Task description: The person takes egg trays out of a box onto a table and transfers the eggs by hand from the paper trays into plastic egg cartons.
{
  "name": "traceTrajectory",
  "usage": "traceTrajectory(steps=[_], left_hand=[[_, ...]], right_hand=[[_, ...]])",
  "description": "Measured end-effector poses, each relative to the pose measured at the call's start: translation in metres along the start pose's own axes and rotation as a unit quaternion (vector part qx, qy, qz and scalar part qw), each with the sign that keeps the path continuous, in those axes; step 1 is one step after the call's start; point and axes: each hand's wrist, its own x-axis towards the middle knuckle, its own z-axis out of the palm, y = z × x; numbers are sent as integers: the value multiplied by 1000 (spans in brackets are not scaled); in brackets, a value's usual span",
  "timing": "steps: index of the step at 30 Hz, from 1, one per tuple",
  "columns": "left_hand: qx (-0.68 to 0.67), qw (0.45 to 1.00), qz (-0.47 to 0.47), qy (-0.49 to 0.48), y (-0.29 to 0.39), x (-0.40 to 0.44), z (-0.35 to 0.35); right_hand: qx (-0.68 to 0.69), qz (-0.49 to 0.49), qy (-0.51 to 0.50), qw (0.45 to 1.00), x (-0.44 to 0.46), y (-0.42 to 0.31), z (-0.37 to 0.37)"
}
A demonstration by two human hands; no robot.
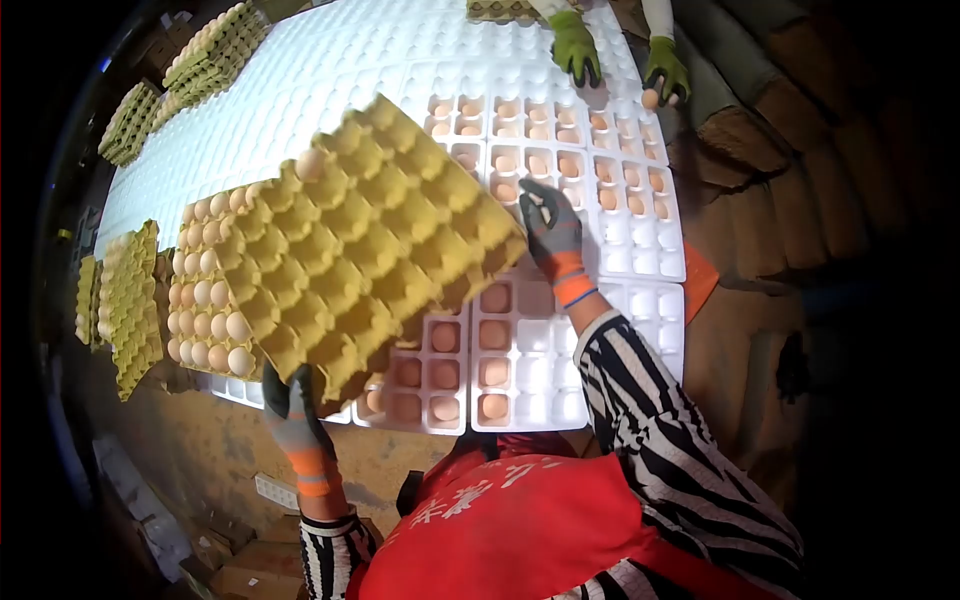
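Note:
My left hand (290, 400), in a grey and orange glove, grips the lower edge of a yellow egg tray (365, 240) that is tilted over the table. One egg (310, 164) sits near that tray's upper left edge. My right hand (550, 225), gloved alike, is over the white foam trays (625, 262) beside an egg (505, 191), thumb and finger curled; whether it holds anything is hidden. Brown eggs (493, 371) lie in many foam compartments. Under the tilted tray's left side is another yellow tray full of eggs (203, 293).
A co-worker's green-gloved hands (575, 50) are at the top right, one near an egg (650, 99). Stacked egg trays (215, 50) stand at the back left. More yellow trays (132, 305) are at the left edge. Brown sacks or boxes (770, 235) line the right.

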Motion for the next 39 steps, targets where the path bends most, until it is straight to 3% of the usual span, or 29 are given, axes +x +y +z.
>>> traceTrajectory(steps=[1, 3, 5, 7, 9, 12, 15, 17, 18, 20, 21, 22, 24, 25, 26, 27, 29, 31, 32, 33, 35, 36, 39], left_hand=[[30, 999, -22, -4, -4, -7, -5], [55, 996, -65, 1, -15, -24, -14], [34, 998, -43, -32, -27, -35, -20], [7, 994, -77, -80, -42, -45, -35], [9, 989, -112, -92, -37, -55, -34], [21, 982, -129, -137, -36, -63, -46], [12, 976, -143, -165, -24, -62, -50], [34, 974, -143, -173, -17, -62, -54], [27, 974, -138, -179, -14, -63, -56], [36, 974, -149, -168, -14, -64, -67], [42, 974, -156, -160, -13, -68, -72], [29, 981, -146, -126, -10, -73, -77], [24, 985, -133, -103, -8, -78, -98], [20, 989, -104, -101, -9, -78, -109], [30, 992, -81, -89, -12, -80, -118], [62, 991, -79, -86, -7, -78, -122], [87, 990, -89, -67, -2, -72, -118], [27, 995, -80, -56, -4, -67, -112], [41, 995, -75, -54, -14, -64, -118], [-7, 996, -66, -59, -14, -61, -114], [43, 995, -39, -78, -4, -49, -105], [40, 994, -64, -73, 2, -48, -103], [56, 997, -33, 31, -9, -45, -120]], right_hand=[[-49, -53, 17, 997, 10, -9, -3], [-258, -164, -52, 951, 12, 23, -4], [-152, -110, -65, 980, 13, 36, -13], [105, 35, 2, 994, 13, 12, -19], [193, 48, -18, 980, 12, -36, -32], [12, -78, -202, 976, 9, -107, -25], [-160, -175, -356, 904, 4, -150, 3], [-234, -203, -383, 870, -9, -139, 17], [-232, -235, -343, 880, -16, -136, 19], [28, -17, -280, 959, -18, -128, 9], [183, 119, -208, 954, -20, -114, 6], [254, 67, -92, 960, -11, -83, 5], [170, 97, -16, 981, 5, -55, -23], [153, 61, 33, 986, 7, -26, -30], [69, 46, 51, 995, 6, -10, -42], [-133, 76, 37, 987, 3, -14, -57], [-299, 103, -1, 949, -7, -10, -64], [-513, -78, -26, 855, -27, 35, -63], [-498, 23, -78, 863, -26, 36, -59], [-492, -9, -49, 869, -26, 29, -57], [-314, -36, -6, 949, -35, -4, -63], [-295, -47, -5, 954, -44, -28, -68], [-222, -9, 44, 974, -74, -53, -107]])
